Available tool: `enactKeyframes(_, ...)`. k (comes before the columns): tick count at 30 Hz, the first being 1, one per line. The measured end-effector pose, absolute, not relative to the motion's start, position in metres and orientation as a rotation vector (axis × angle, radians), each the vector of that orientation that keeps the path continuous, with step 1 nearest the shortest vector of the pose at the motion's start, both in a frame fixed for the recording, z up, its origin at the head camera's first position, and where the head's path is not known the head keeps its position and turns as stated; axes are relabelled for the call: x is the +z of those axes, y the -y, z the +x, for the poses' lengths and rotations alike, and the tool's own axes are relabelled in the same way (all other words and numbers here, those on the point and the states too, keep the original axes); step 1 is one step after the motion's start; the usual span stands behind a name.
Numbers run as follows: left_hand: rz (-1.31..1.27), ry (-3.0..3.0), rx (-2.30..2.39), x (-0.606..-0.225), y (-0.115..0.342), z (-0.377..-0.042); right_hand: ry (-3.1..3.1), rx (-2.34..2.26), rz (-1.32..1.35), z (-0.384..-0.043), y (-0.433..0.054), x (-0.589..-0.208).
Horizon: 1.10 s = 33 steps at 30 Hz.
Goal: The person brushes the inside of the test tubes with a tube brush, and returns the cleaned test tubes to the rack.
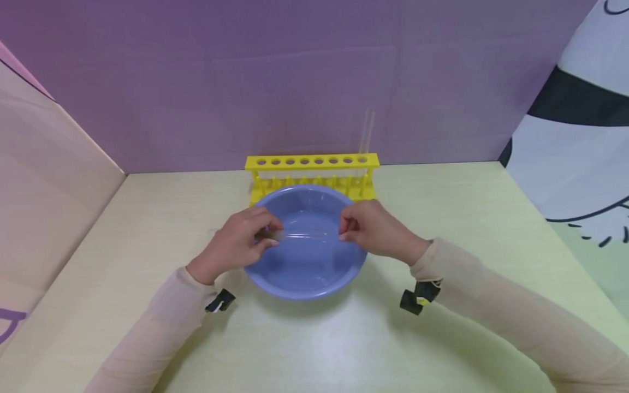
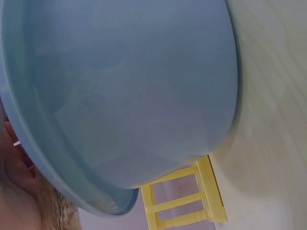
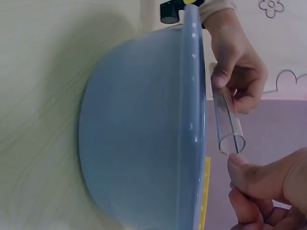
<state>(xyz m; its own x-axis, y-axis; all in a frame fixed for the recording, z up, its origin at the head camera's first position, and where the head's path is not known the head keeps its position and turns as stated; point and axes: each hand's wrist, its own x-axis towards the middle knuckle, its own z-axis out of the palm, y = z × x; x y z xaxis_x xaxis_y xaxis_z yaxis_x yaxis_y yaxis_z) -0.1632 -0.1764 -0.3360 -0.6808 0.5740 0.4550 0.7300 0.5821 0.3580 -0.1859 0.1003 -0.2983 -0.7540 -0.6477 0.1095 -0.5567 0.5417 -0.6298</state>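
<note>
In the head view, both hands are over a blue basin (image 1: 304, 273). My left hand (image 1: 233, 240) grips a clear glass test tube (image 3: 223, 122) lying nearly level, its open mouth facing my right hand (image 1: 378, 232). A test tube brush (image 2: 57, 206) is inside the tube; its brown bristles are near the left fingers. Its twisted wire handle (image 3: 235, 139) comes out of the mouth, pinched between the right thumb and fingers, as the right wrist view shows. The left wrist view mostly holds the basin's side, with the left hand partly hidden behind the rim.
Behind the basin stands a yellow test tube rack (image 1: 250, 162), partly hidden by it. Another clear test tube (image 1: 366, 131) stands upright in the rack's right end. A purple wall (image 1: 304, 82) closes off the back of the pale wooden table (image 1: 314, 349).
</note>
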Motion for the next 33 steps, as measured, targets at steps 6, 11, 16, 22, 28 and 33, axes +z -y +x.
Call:
enactKeyframes(6, -1.075, 2.525, -0.772, -0.336, 0.176, -0.163, -2.658, -1.023, -1.103, -0.180, -0.096, -0.298)
enactKeyframes(11, -1.082, 2.539, -0.779, -0.336, 0.175, -0.163, -2.778, -0.893, -1.140, -0.175, -0.092, -0.300)
enactKeyframes(16, -1.091, 2.541, -0.773, -0.336, 0.176, -0.163, -2.913, -0.719, -1.279, -0.166, -0.088, -0.302)
enactKeyframes(22, -1.098, 2.531, -0.790, -0.335, 0.176, -0.163, -3.014, -0.678, -1.487, -0.161, -0.087, -0.308)
enactKeyframes(28, -1.094, 2.540, -0.800, -0.335, 0.176, -0.162, -3.061, -0.617, -1.495, -0.157, -0.086, -0.311)
enactKeyframes(33, -1.087, 2.559, -0.804, -0.336, 0.176, -0.162, -3.069, -0.598, -1.491, -0.156, -0.086, -0.310)
